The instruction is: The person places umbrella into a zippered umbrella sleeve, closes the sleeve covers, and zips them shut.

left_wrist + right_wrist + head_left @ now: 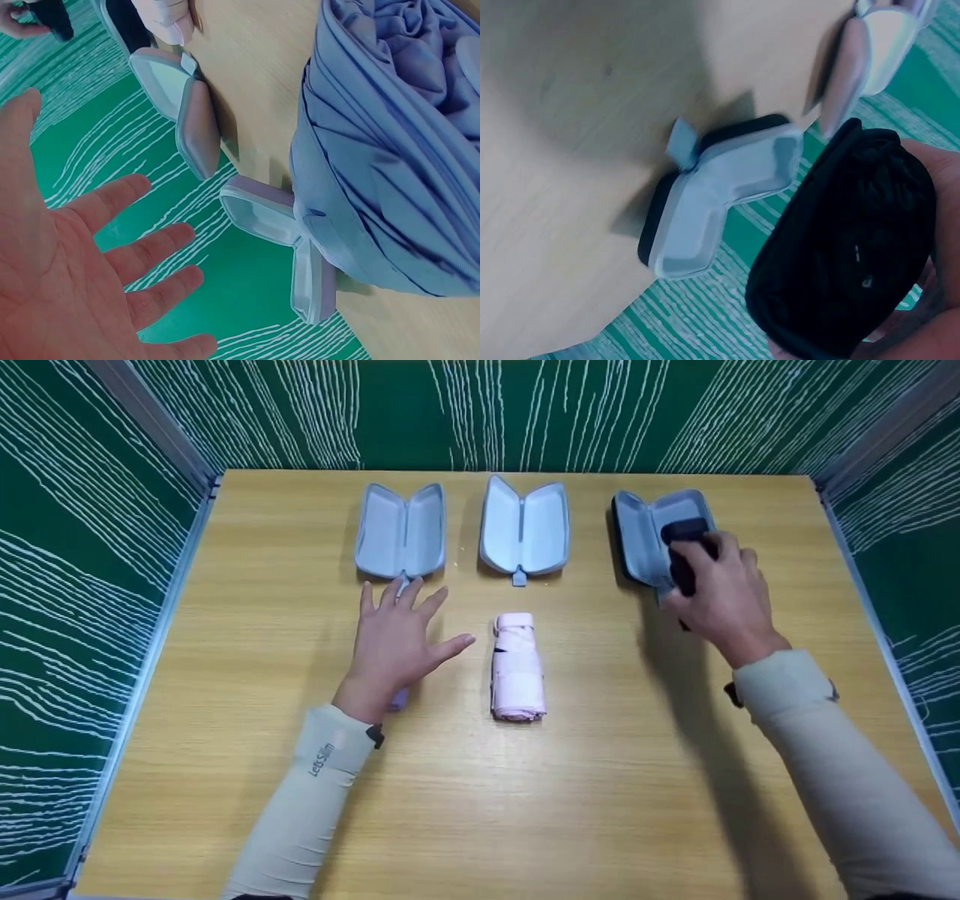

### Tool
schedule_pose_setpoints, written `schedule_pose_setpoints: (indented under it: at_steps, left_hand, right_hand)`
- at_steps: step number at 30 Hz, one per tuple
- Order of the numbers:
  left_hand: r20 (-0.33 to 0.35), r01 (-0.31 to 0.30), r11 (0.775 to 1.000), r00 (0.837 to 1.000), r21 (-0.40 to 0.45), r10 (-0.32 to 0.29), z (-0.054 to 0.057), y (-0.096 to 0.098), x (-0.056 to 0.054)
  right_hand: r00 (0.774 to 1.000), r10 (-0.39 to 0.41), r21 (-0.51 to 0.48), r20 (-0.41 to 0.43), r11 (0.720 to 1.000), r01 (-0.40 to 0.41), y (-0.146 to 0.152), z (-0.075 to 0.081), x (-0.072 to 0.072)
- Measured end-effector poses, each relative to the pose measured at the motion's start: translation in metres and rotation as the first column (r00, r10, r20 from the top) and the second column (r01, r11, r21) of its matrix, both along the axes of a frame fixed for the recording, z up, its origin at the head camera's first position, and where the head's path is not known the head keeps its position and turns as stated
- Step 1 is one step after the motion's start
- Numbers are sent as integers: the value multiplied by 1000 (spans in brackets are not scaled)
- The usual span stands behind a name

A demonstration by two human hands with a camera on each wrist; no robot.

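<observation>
My right hand (727,596) grips a black folded umbrella (684,531) and holds it over the right-hand case (636,536). That case lies unfolded, with a pale inside and a black outer shell. In the right wrist view the umbrella's gathered end (840,240) faces the camera. Fingers spread, my left hand (391,641) hovers above a lavender folded umbrella (375,165), mostly hidden beneath it in the head view. A pink folded umbrella (517,671) lies on the table to the right of that hand.
Two more unfolded cases, the left one (382,532) and the middle one (541,529), stand in a row along the back of the wooden table (585,810). Green panels (405,420) with white lines enclose the table's back and sides.
</observation>
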State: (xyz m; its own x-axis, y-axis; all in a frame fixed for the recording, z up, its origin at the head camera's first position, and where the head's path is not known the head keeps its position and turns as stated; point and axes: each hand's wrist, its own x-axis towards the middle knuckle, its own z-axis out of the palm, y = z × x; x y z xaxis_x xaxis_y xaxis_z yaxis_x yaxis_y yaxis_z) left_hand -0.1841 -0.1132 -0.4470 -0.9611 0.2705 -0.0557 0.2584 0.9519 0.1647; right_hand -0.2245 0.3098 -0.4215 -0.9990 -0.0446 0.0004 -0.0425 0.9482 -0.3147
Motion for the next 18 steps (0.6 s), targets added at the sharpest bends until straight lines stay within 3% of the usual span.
schedule_pose_setpoints:
  at_steps: [9,18]
  left_hand:
    - [-20,-4,1000,1000,4,4,1,-1,-1]
    - [-53,8,1000,999,14,-7,-1,-4,0]
  right_hand:
    - [1000,-7,22,5,1000,6,8,4,-39]
    - [1000,-11,23,22,1000,10,8,2,-65]
